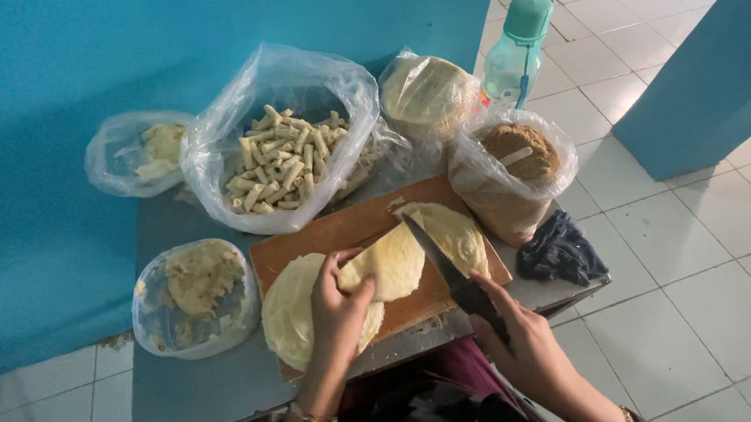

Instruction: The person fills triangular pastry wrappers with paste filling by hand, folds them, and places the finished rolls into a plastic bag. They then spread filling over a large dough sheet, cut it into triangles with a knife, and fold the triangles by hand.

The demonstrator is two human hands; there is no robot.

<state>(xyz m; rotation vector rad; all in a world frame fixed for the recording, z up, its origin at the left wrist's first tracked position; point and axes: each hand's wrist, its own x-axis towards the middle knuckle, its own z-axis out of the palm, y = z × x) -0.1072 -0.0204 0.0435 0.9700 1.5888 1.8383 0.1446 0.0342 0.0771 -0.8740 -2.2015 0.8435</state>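
Pale wrapper (391,261) pinched by left hand (338,311), steadying it on board (322,234); right hand (524,340), five o'clock, grips knife (449,273) across it for cutting.

Pale yellow wrappers (397,260), brown cutting board (331,230), teal-capped bottle (516,52), blue wall (95,64), white floor tiles (724,294)

Left hand: the left hand (338,311) lifts a pale round wrapper (393,261) off the stack (288,310).
Right hand: the right hand (527,340) holds a knife (447,274), blade across the wrapper.
Base: wooden cutting board (340,229) on grey worktop (189,392).
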